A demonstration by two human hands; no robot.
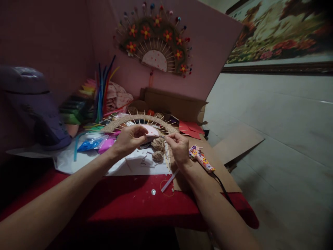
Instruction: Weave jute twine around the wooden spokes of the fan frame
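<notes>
A half-round fan [134, 118] of thin wooden sticks, with a band of tan twine and a pink dotted base [152, 130], is upright before me. My left hand [133, 138] is closed, thumb and fingers pinched at the left part of the base and hiding it. My right hand [178, 145] pinches a thin strand, seemingly twine, at the right end of the base's lower edge. Right below sit two balls of twine [157, 156]. A flower-patterned glue gun [201, 158] with a black cord lies right of my right hand.
A finished fan with orange flowers [156, 29] hangs on the pink board behind. At left stand a purple flask [36, 107] and upright pipe cleaners [102, 90]. Cardboard [218, 180], red paper [191, 129] and plastic bags [91, 144] lie on the red-covered table [125, 198].
</notes>
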